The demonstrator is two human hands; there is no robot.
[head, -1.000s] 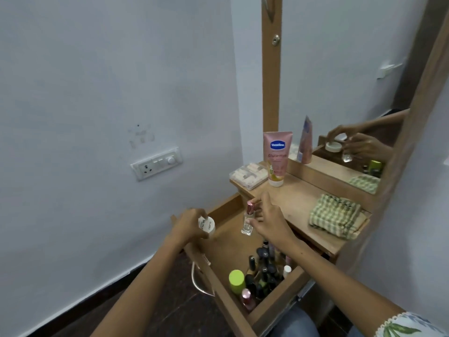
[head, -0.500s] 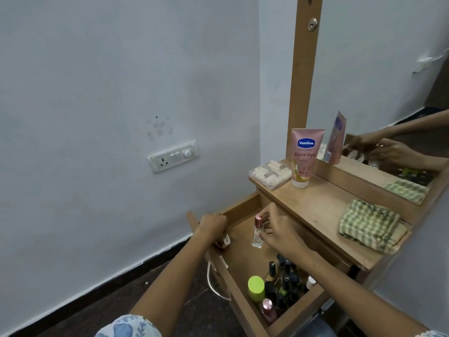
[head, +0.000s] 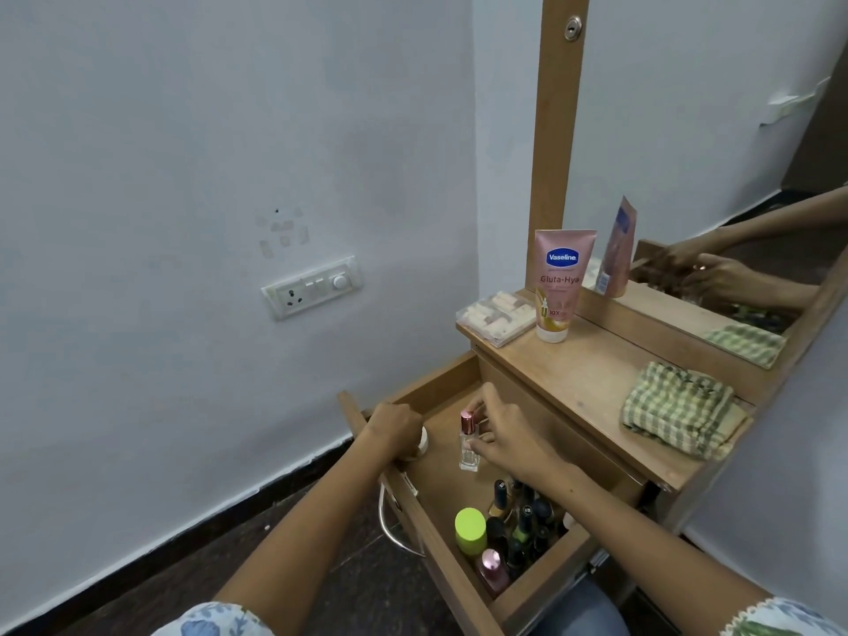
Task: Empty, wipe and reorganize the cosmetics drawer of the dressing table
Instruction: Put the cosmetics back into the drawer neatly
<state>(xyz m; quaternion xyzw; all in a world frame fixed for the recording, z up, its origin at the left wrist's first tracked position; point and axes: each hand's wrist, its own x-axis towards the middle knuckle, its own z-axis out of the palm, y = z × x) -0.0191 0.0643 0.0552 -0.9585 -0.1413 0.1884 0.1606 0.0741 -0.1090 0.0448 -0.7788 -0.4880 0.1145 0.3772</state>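
Both hands having lowered into the open drawer (head: 440, 387), pale wall and dark floor surrounding the wooden dressing table (head: 583, 374), left hand (head: 395, 429) curling round a white jar (head: 422, 440) by the drawer front, right hand (head: 507, 436) pinching an upright clear perfume bottle (head: 469, 445), nail polish bottles (head: 518, 521) crowding the drawer's near end.

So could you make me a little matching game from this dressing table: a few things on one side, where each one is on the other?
Things:
1. Vaseline tube
2. checked cloth
3. perfume bottle
4. green-capped bottle

Places:
A. in the right hand, standing in the drawer
B. near end of the drawer, among the nail polishes
C. upright on the tabletop by the mirror frame
D. folded on the tabletop's right side

Pairs: 1-C, 2-D, 3-A, 4-B
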